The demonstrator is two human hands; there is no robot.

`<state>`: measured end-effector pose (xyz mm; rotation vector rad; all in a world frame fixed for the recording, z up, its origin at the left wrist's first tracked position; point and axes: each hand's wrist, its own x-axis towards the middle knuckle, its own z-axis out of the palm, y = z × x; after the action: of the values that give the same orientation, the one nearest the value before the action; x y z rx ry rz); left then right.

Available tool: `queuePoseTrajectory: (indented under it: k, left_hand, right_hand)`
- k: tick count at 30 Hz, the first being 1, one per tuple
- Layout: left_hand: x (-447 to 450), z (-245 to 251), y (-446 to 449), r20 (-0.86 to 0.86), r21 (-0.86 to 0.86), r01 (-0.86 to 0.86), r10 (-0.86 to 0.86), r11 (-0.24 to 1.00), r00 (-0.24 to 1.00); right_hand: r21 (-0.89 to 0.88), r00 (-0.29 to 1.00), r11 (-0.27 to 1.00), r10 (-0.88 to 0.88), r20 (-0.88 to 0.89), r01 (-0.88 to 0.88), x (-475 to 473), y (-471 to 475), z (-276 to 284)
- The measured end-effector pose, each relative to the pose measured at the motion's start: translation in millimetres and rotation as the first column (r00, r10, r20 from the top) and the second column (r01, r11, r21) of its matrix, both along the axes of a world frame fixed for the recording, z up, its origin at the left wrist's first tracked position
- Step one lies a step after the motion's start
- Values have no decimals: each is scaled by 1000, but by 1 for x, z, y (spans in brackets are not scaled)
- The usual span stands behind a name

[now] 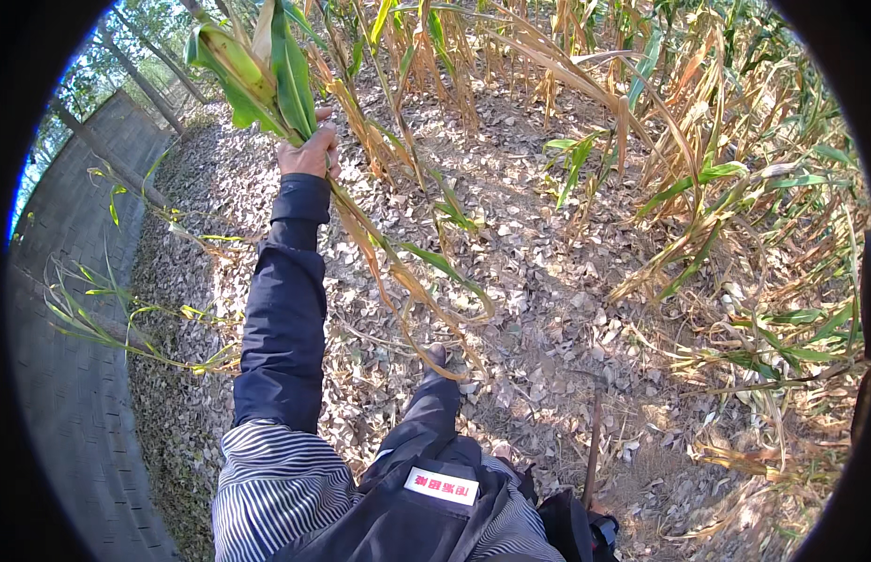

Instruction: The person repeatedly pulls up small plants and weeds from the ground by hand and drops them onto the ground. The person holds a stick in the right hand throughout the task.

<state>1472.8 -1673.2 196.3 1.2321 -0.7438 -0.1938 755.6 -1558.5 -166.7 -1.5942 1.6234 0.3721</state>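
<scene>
My left hand (310, 151) is stretched out at the upper left, its fingers closed round a cut or bent corn stalk (368, 228). Above the fist stands an ear of corn in its green husk (242, 67), with broad green leaves around it. Dry, yellowed leaves trail from below the fist towards my foot. My right hand (598, 507) is low, beside my right side, and mostly hidden by the dark sleeve. From it a thin, long-handled tool (594, 442) points away over the ground; its dark head, perhaps a sickle blade, is hard to make out.
Standing corn plants (695, 140) fill the top and right. Dry fallen leaves (534, 281) cover the soil. A block wall (77, 295) runs along the left, with thin green shoots (119, 309) and tree trunks (136, 77) near it. My shoe (435, 355) is on the leaves.
</scene>
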Motion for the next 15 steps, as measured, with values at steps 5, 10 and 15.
queuePoseTrajectory:
  k: [5, 10, 15]
  left_hand:
    - [150, -39, -133, 181, 336, -245, 193, 910, 964]
    - [247, -109, -240, 101, 203, 142, -165, 969, 981]
    - [253, -138, -284, 411, 156, 380, -410, 912, 814]
  right_hand:
    - [146, 800, 837, -547, 246, 528, 128, -23, -2]
    - [418, 680, 769, -631, 374, 484, 284, -87, -11]
    - [482, 724, 749, -626, 290, 454, 463, -159, -37]
